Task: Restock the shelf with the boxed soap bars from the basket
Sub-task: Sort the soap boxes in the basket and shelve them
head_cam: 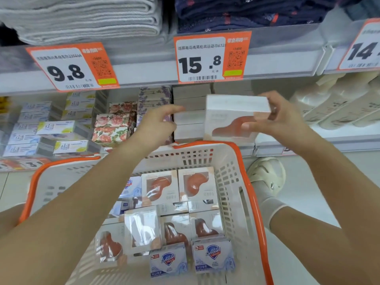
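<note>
A long shelf [287, 140] holds stacks of soap boxes, and a white basket [232, 161] with an orange rim sits in front of it with more boxed soaps [197, 185] inside. The right hand [275, 118] pinches a white soap box [232, 118] with a clear window, held up between the basket and the shelf. The left hand [156, 125] is beside it, fingers loosely spread and holding nothing.

Soap box [230, 118] in right hand [275, 118]
</note>
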